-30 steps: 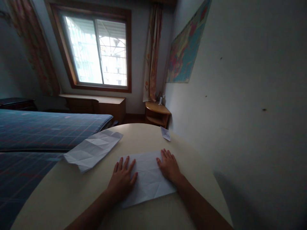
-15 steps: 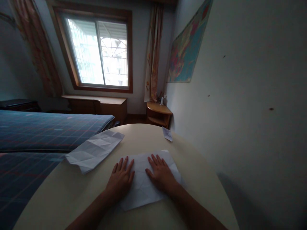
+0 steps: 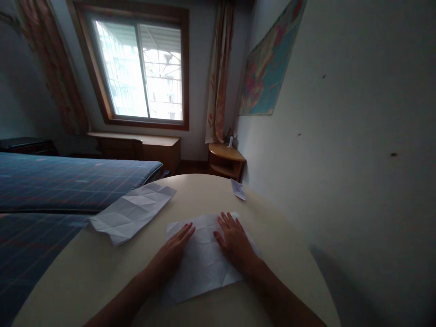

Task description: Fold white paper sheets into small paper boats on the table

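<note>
A creased white sheet of paper point(image 3: 204, 268) lies on the round, cream-coloured table point(image 3: 279, 236) in front of me. My left hand point(image 3: 175, 250) rests on the sheet's left side, tilted onto its edge, with the fingers stretched out. On the right part of the same sheet, my right hand point(image 3: 233, 240) lies flat with its fingers spread. Neither hand grips anything. Parts of the sheet are hidden under both hands.
Another crumpled white sheet point(image 3: 134, 211) lies at the table's left edge, partly overhanging it. A small folded paper piece point(image 3: 238, 189) sits at the far right. A bed with a plaid mattress point(image 3: 75, 179) stands left; a wall point(image 3: 357, 195) rises on the right.
My right hand has slid a little right and away from me over the sheet. My left hand has rolled onto its side, its fingers now closer together. The view has tilted slightly.
</note>
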